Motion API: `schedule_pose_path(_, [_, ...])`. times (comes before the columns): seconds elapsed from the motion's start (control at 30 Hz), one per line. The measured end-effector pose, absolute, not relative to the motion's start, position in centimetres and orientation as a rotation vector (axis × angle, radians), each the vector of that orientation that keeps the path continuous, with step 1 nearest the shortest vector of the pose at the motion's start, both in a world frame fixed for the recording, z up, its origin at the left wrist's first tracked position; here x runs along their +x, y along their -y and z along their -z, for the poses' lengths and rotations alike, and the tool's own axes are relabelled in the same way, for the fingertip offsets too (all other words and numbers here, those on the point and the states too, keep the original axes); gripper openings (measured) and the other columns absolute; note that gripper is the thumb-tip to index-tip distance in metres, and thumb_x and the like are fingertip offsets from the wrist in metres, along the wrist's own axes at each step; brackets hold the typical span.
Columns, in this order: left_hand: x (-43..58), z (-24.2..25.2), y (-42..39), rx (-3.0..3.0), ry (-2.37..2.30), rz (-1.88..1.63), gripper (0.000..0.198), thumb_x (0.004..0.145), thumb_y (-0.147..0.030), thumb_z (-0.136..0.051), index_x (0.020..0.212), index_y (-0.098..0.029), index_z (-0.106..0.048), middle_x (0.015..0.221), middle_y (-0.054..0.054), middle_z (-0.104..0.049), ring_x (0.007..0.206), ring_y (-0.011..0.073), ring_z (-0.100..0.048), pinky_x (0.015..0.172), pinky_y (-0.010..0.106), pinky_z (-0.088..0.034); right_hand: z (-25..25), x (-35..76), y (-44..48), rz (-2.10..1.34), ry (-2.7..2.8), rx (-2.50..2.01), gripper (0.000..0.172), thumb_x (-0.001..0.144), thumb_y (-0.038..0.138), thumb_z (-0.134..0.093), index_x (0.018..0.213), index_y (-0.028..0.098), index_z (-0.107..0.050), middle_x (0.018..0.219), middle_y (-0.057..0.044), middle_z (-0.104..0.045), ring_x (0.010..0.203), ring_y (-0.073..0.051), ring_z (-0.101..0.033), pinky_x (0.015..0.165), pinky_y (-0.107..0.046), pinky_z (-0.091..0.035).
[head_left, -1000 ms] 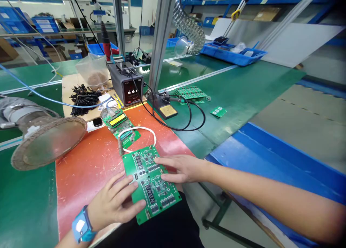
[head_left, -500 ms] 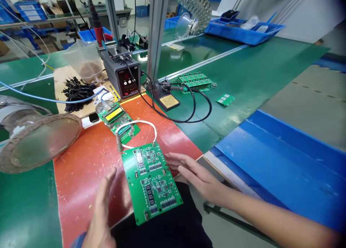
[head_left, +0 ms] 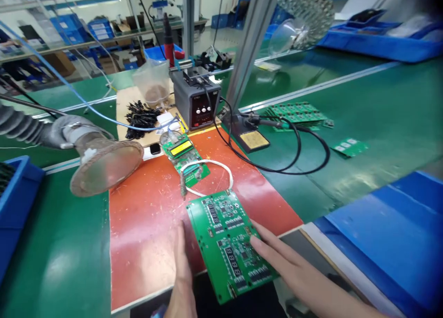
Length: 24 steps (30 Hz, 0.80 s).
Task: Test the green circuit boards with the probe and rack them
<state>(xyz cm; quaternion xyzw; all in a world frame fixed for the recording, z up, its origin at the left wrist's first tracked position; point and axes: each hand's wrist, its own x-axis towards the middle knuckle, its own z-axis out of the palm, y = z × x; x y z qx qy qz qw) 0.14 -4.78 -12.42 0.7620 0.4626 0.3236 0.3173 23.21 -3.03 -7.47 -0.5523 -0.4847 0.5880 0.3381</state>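
Circuit board (head_left: 228, 244) on red mat (head_left: 145, 216); left hand (head_left: 182, 274) beside it, right hand (head_left: 289, 267) touching it; grips spread, empty.

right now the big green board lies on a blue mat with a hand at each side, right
Not blue: the head view shows the big green board lying on an orange-red mat. The rest holds, with the left hand at its left edge and the right hand at its right side.

Right hand (head_left: 287, 267) back on circuit board (head_left: 230, 242), fingertips on its 3 o'clock edge after lifting clear. Left hand (head_left: 182, 272) moved in, edge-on just beside the board's 8 o'clock side. View swung left: blue bin (head_left: 17, 202) now at 9 o'clock.
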Motion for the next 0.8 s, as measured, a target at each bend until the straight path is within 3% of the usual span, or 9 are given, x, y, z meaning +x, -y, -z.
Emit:
schedule_pose_path(0.07, [-0.3,10.8,1.9,1.669,-1.516,-0.99,0.044,0.093,-0.035,-0.024,0.135,-0.022,-0.028,0.129,0.011,-0.05,0.118,0.0197,-0.049,0.091,0.037,-0.048,8.0,23.8,2.9,-1.471,1.285,-1.513,0.055,0.083,0.054,-0.044,0.131,0.028,-0.043,0.134,-0.005,-0.047,0.125,-0.025,-0.04,0.097,-0.044,-0.043])
schedule_pose_path(0.13, [-0.7,9.1,-1.7,1.569,-1.561,-0.84,0.036,0.091,-0.039,-0.031,0.114,-0.02,-0.05,0.11,0.009,-0.061,0.102,0.0187,-0.058,0.086,0.034,-0.048,8.4,24.5,2.3,-1.387,1.264,-1.551,0.054,0.084,0.054,-0.041,0.13,0.026,-0.044,0.135,-0.008,-0.047,0.123,-0.026,-0.044,0.095,-0.044,-0.045])
schedule_pose_path(0.2, [-0.9,8.1,-5.2,1.637,-1.588,-0.689,0.033,0.089,-0.04,-0.035,0.095,-0.019,-0.06,0.097,0.006,-0.065,0.093,0.018,-0.059,0.082,0.032,-0.046,8.3,25.0,1.2,-1.256,1.242,-1.547,0.051,0.085,0.054,-0.039,0.125,0.024,-0.047,0.133,-0.009,-0.048,0.119,-0.026,-0.048,0.095,-0.043,-0.046])
schedule_pose_path(0.3, [-0.8,8.0,-8.5,1.692,-1.614,-0.636,0.031,0.081,-0.044,-0.048,0.073,-0.018,-0.063,0.076,0.004,-0.064,0.074,0.0183,-0.058,0.067,0.03,-0.044,6.7,24.6,-1.0,-1.047,1.294,-1.509,0.044,0.08,0.054,-0.048,0.111,0.023,-0.056,0.12,-0.009,-0.059,0.109,-0.025,-0.056,0.092,-0.04,-0.048])
schedule_pose_path(0.4, [-0.6,8.5,-9.5,1.728,-1.597,-0.636,0.026,0.075,-0.04,-0.056,0.062,-0.018,-0.059,0.06,0.0,-0.058,0.057,0.0151,-0.053,0.054,0.026,-0.037,4.0,23.1,-3.1,-0.914,1.443,-1.451,0.038,0.078,0.053,-0.052,0.097,0.021,-0.062,0.096,-0.007,-0.067,0.089,-0.022,-0.063,0.078,-0.034,-0.053])
schedule_pose_path(0.5, [-0.6,7.9,-9.6,1.716,-1.571,-0.721,0.024,0.076,-0.037,-0.053,0.064,-0.017,-0.056,0.06,0.0,-0.059,0.057,0.0138,-0.053,0.054,0.024,-0.037,2.0,21.2,-4.8,-0.922,1.572,-1.421,0.034,0.082,0.047,-0.047,0.087,0.019,-0.064,0.074,-0.003,-0.064,0.065,-0.015,-0.059,0.059,-0.028,-0.049])
schedule_pose_path(0.6, [0.1,5.6,-9.3,1.661,-1.53,-0.827,0.03,0.08,-0.044,-0.049,0.075,-0.016,-0.057,0.068,0.002,-0.063,0.059,0.0139,-0.057,0.055,0.024,-0.041,1.1,19.2,-6.1,-1.062,1.652,-1.434,0.03,0.084,0.041,-0.046,0.086,0.017,-0.063,0.055,0.003,-0.052,0.048,-0.01,-0.045,0.044,-0.022,-0.036])
schedule_pose_path(0.7, [1.8,2.8,-8.1,1.672,-1.344,-0.936,0.03,0.08,-0.044,-0.053,0.088,-0.016,-0.059,0.077,0.003,-0.066,0.068,0.0145,-0.061,0.062,0.025,-0.047,0.8,18.1,-6.9,-1.255,1.569,-1.368,0.033,0.085,0.043,-0.044,0.075,0.016,-0.06,0.048,0.006,-0.042,0.042,-0.007,-0.038,0.04,-0.021,-0.028])
schedule_pose_path(0.8, [2.8,1.6,-6.5,1.956,-1.07,-0.981,0.023,0.082,-0.033,-0.055,0.099,-0.018,-0.06,0.095,0.005,-0.064,0.086,0.0155,-0.06,0.077,0.028,-0.047,0.5,18.7,-7.0,-1.412,1.372,-1.252,0.03,0.078,0.046,-0.054,0.073,0.016,-0.054,0.052,0.006,-0.045,0.042,-0.005,-0.038,0.039,-0.019,-0.028])
